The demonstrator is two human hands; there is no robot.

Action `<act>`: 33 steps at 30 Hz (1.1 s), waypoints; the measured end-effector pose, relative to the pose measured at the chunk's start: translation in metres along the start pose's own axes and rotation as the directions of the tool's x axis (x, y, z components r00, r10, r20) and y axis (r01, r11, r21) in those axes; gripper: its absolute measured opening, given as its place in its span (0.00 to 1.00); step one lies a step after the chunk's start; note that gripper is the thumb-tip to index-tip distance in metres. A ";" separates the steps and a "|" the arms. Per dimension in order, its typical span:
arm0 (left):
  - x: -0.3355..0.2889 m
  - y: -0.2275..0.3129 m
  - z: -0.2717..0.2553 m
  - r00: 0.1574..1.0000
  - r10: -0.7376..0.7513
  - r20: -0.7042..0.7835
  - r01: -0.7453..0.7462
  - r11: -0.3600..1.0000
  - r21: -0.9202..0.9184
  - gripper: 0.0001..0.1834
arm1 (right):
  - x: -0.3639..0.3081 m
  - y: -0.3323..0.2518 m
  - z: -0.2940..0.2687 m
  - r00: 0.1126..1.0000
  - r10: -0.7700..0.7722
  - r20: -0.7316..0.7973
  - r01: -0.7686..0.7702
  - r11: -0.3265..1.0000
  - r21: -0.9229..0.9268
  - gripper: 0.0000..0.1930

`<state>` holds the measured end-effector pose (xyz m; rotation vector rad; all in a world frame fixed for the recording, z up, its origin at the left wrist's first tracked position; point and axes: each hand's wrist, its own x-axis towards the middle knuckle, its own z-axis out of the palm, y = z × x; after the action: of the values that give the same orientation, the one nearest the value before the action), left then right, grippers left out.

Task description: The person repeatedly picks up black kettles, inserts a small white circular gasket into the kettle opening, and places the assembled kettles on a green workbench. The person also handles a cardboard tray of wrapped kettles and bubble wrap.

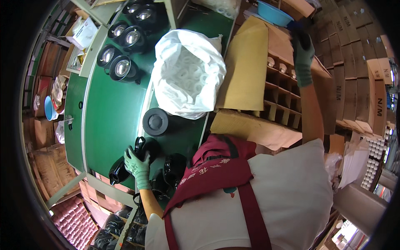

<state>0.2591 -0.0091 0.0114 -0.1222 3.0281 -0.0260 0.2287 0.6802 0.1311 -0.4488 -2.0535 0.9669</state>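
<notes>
My left hand (137,165), in a pale green glove, is closed on a glossy black jug (119,171) that lies tilted at the green worktop's near left. More black jugs (174,166) stand close by, partly behind my arm and apron. Just beyond them a round black lid (156,121) lies flat. My right hand (303,58), also gloved, is stretched out over the far right side of an open carton (243,68) with cardboard dividers. Its fingers are dark and blurred, so whether they hold anything is unclear. A few pale round-topped pieces (283,68) show in the carton's cells.
A white plastic bag (166,83) of translucent rings sits on the worktop (112,125). Several black vessels with shiny silvery interiors (122,68) stand at the far left. A blue basin (275,14) is beyond the carton. Stacked brown boxes (350,62) line the right side.
</notes>
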 end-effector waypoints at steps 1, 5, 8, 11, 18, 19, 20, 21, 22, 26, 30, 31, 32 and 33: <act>0.006 0.021 -0.019 0.977 0.127 -0.174 -0.137 0.989 -0.051 0.46 | -0.013 0.033 -0.029 0.978 0.194 -0.076 -0.206 0.957 -0.203 0.12; 0.036 0.134 -0.080 0.892 0.376 -0.252 -0.452 0.755 -0.474 0.32 | -0.124 0.216 -0.083 0.896 0.413 0.162 -0.287 0.818 -0.498 0.22; 0.040 0.210 -0.095 0.735 0.634 -0.242 -0.674 0.641 -0.368 0.27 | -0.157 0.262 -0.045 0.870 0.361 0.337 -0.184 0.870 -0.458 0.24; 0.047 0.253 -0.068 0.710 0.683 -0.169 -0.686 0.618 -0.384 0.20 | -0.133 0.234 0.027 0.904 0.252 0.345 0.012 0.791 -0.611 0.22; 0.113 0.311 -0.011 0.809 0.588 -0.031 -0.584 0.796 -0.160 0.11 | -0.068 0.367 0.111 0.663 0.556 0.501 0.000 0.670 -0.742 0.36; 0.123 0.318 0.003 0.809 0.587 -0.006 -0.582 0.801 -0.142 0.12 | -0.062 0.382 0.117 0.589 0.628 0.509 -0.022 0.642 -0.766 0.37; 0.133 0.323 0.021 0.815 0.575 0.073 -0.568 0.817 -0.096 0.12 | -0.054 0.393 0.124 0.509 0.691 0.513 -0.035 0.612 -0.790 0.38; 0.141 0.328 0.038 0.794 0.604 0.072 -0.603 0.797 -0.026 0.12 | -0.058 0.401 0.126 0.492 0.708 0.506 -0.015 0.588 -0.809 0.38; 0.145 0.329 0.059 0.785 0.615 0.075 -0.619 0.785 0.038 0.13 | -0.067 0.398 0.136 0.472 0.709 0.525 0.024 0.584 -0.811 0.39; 0.144 0.297 0.142 0.583 0.742 -0.331 -0.735 0.655 0.174 0.25 | -0.065 0.352 0.150 0.661 0.419 0.622 0.353 0.558 -0.751 0.41; 0.159 0.330 0.149 0.726 0.686 0.041 -0.686 0.727 -0.021 0.23 | -0.079 0.319 0.115 0.826 0.180 0.535 0.462 0.327 -0.824 0.43; 0.155 0.346 0.129 0.730 0.666 0.153 -0.676 0.737 0.016 0.24 | -0.075 0.303 0.101 0.856 0.245 0.455 0.339 0.398 -0.852 0.44; 0.149 0.328 0.151 0.704 0.702 -0.113 -0.701 0.711 0.052 0.24 | -0.063 0.268 0.091 0.861 0.344 0.374 0.141 0.546 -0.826 0.47; 0.150 0.336 0.141 0.715 0.699 -0.024 -0.697 0.715 0.049 0.22 | -0.050 0.238 0.070 0.854 0.452 0.259 -0.096 0.626 -0.774 0.52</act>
<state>0.0997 0.3115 -0.1524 1.0451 2.8887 -0.0179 0.1998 0.7699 -0.1032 -1.1035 -2.8345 0.3333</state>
